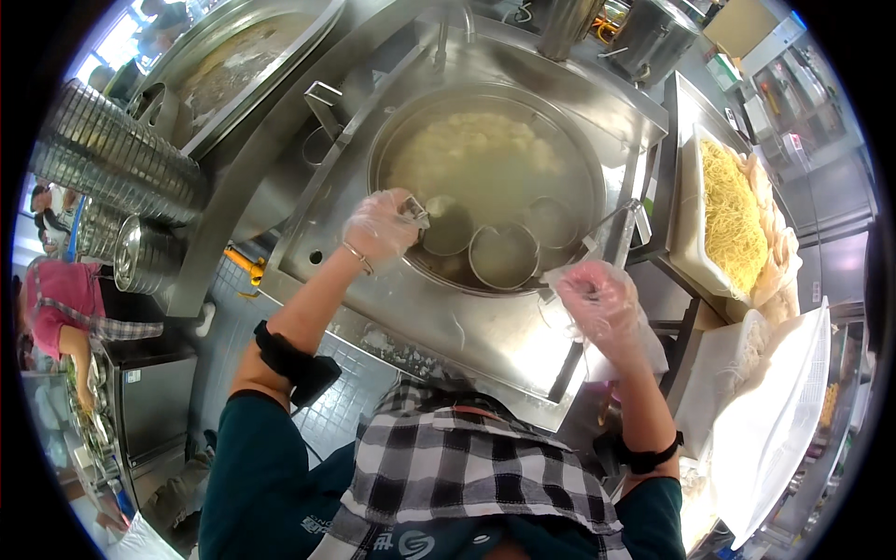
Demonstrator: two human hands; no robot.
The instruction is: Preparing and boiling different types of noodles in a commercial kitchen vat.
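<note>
A wide round pot [377, 154] of cloudy, steaming liquid is set in the steel counter, with pale pieces [490, 140] gathered toward its far side. My left hand [383, 229], in a clear plastic glove, is closed on the metal handle end of a strainer [446, 231] that sits in the liquid at the near left. My right hand [602, 308], gloved too, curls at the near right rim round the handle of the front strainer [504, 257]; the fingers partly hide the grip. Behind it a third strainer [551, 222] is submerged, its handle lying over the right rim.
White trays at the right hold yellow noodles [735, 215] and a pale lid-like tray [775, 420]. Stacked metal bowls [121, 149] stand at the left. A second large vat [243, 70] is at the far left. A person in pink [65, 299] works beyond the left side. A faucet [443, 42] rises behind the pot.
</note>
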